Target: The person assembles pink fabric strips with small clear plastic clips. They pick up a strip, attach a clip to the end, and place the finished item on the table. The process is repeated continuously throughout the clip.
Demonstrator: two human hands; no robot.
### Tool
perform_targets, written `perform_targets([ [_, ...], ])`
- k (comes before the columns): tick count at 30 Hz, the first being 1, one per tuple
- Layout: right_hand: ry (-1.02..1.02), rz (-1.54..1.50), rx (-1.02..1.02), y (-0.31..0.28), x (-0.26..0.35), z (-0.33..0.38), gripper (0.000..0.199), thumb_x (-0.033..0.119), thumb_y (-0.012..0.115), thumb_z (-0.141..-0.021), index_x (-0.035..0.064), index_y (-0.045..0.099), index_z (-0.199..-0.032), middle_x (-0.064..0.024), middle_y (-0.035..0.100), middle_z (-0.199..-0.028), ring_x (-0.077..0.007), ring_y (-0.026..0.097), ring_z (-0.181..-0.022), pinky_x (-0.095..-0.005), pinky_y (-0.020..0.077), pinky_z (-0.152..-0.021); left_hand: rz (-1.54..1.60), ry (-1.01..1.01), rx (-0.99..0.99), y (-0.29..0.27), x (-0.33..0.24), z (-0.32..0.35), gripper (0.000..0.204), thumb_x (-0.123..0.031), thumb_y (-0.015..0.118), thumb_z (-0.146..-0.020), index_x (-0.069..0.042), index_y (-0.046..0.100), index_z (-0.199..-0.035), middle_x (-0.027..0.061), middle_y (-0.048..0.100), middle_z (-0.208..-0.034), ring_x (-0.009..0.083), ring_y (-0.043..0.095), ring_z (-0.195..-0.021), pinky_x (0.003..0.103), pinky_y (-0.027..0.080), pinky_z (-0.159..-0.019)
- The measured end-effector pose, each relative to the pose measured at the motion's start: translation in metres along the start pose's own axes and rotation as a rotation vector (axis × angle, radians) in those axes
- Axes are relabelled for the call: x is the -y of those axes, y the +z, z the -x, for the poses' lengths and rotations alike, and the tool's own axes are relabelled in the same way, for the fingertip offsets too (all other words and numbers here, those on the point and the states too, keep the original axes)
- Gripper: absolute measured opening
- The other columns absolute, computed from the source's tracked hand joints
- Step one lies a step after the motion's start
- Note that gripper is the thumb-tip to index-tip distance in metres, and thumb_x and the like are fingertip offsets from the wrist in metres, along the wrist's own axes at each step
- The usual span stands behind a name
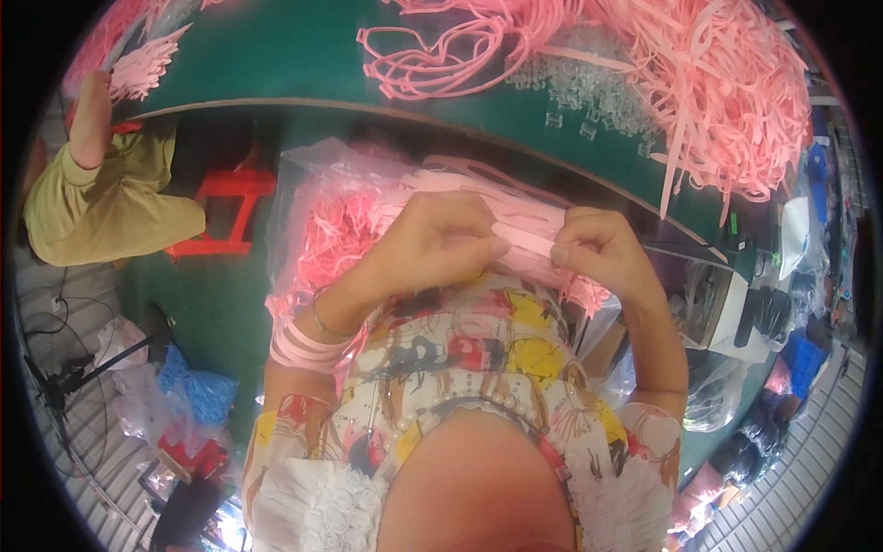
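My left hand [441,237] and my right hand [602,253] are close together in front of my chest, both closed. A flat, pale pink strap [526,241] runs between them, pinched by thumb and fingers at each side. Whether a small part is hidden under the fingertips, I cannot tell. Several pink bands [308,351] circle my left forearm. Beneath and beyond my hands, more pink straps [437,184] lie in my lap, next to a clear plastic bag [292,179] with a tangle of brighter pink strips [336,225].
Across the green table [258,51] lie a large heap of pink straps [727,101], looped pink frames [432,60] and a pile of small clear plastic clips [589,92]. At the left, another person [110,202] sits near a red stool [225,207]. Blue bagged goods [196,386] lie on the floor.
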State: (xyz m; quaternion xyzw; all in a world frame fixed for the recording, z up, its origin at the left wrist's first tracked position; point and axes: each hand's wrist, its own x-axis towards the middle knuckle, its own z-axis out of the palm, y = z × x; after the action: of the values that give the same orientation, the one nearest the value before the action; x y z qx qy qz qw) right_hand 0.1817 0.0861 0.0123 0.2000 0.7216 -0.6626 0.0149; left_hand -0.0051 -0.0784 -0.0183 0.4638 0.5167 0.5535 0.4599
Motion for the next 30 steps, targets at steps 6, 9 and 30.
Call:
perform_targets([
  [6,-0.008,0.048,-0.013,-0.001,-0.004,-0.002,0.007,0.006,0.062,-0.071,0.0000,0.066,-0.071,-0.0024,0.054,-0.067,-0.0108,0.049,-0.069,-0.0265,0.0371,-0.062,0.249,-0.170,0.030,-0.003,-0.009,-0.004,0.030,-0.029,0.049,-0.092,0.000,0.056,-0.086,0.0025,0.054,-0.086,0.0118,0.050,-0.085,0.026,0.039,-0.077],
  [9,-0.008,0.028,-0.019,-0.002,-0.007,-0.002,0.007,0.005,0.061,-0.071,-0.0001,0.065,-0.071,-0.0029,0.055,-0.068,-0.0115,0.050,-0.069,-0.0269,0.0377,-0.063,0.171,-0.157,0.021,-0.005,-0.010,-0.007,0.033,-0.035,0.046,-0.092,-0.003,0.053,-0.085,0.0019,0.051,-0.087,0.0118,0.047,-0.089,0.025,0.036,-0.081],
  [30,-0.120,0.096,-0.083,-0.004,-0.031,0.006,0.009,0.011,0.063,-0.074,0.0020,0.065,-0.074,-0.0027,0.057,-0.072,-0.0144,0.050,-0.079,-0.0291,0.0396,-0.070,-0.710,0.380,-0.076,0.006,0.010,-0.071,0.012,-0.006,0.061,-0.083,0.000,0.058,-0.092,0.0090,0.057,-0.083,0.0233,0.056,-0.074,0.033,0.044,-0.065],
])
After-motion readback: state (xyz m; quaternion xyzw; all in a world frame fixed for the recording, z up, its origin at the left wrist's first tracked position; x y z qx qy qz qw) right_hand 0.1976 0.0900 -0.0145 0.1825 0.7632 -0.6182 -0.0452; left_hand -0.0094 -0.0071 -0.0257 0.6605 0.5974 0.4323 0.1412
